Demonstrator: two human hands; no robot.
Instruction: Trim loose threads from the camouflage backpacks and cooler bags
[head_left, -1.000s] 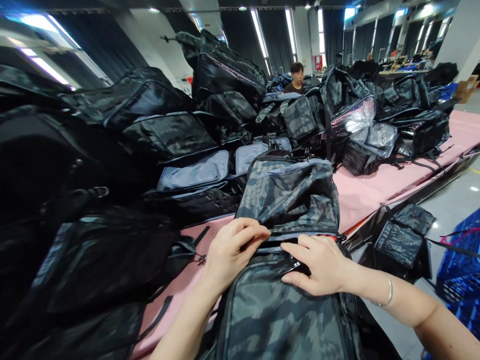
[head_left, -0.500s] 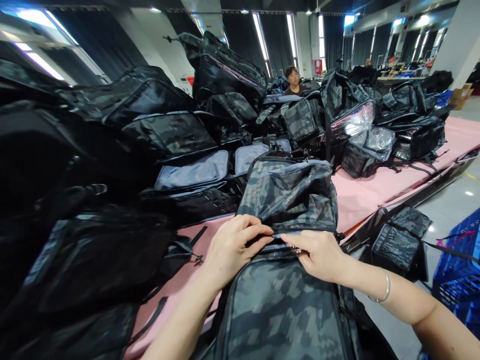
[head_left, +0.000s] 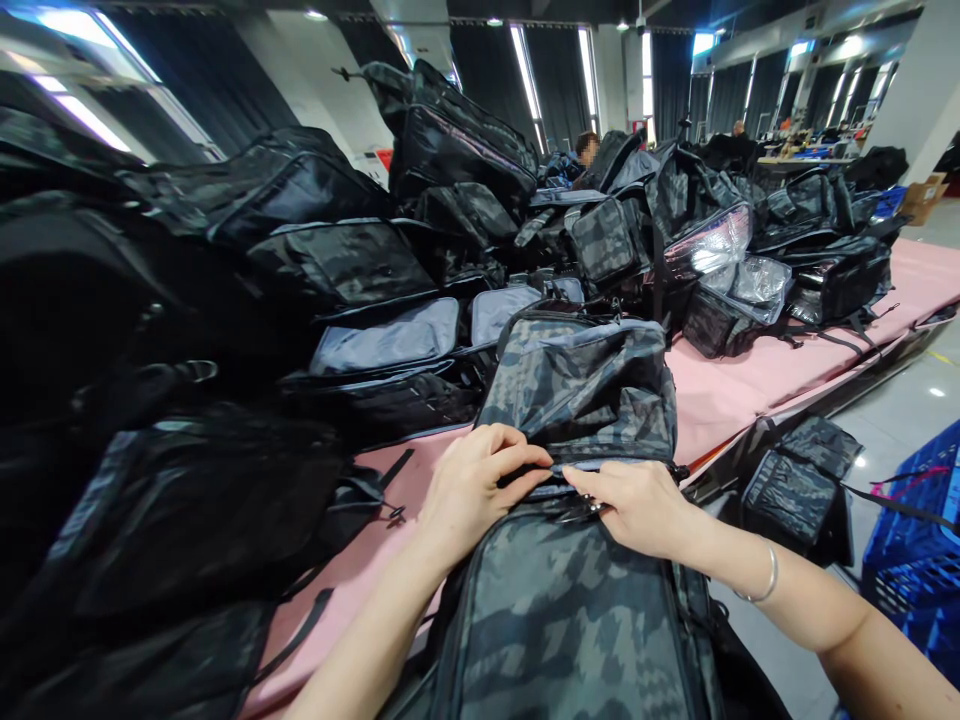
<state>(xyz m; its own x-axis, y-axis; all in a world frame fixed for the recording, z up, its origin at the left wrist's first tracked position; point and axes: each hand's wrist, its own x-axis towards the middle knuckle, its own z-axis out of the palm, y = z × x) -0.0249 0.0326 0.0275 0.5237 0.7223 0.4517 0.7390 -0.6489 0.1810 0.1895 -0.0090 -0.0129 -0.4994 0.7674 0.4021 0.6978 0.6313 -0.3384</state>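
Bag point(head_left: 566, 600) — grey-black camouflage, creased top

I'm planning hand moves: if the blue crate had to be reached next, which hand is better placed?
Probably the right hand: it is nearer the blue crate, while the left hand is farther over. Both are at the camouflage bag, so either must leave it first.

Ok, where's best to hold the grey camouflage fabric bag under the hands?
Probably pinch the camouflage bag by its upper panel's right edge, from the right: pink table covering borders it; an open black bag crowds the left; left hand and right hand occupy the middle.
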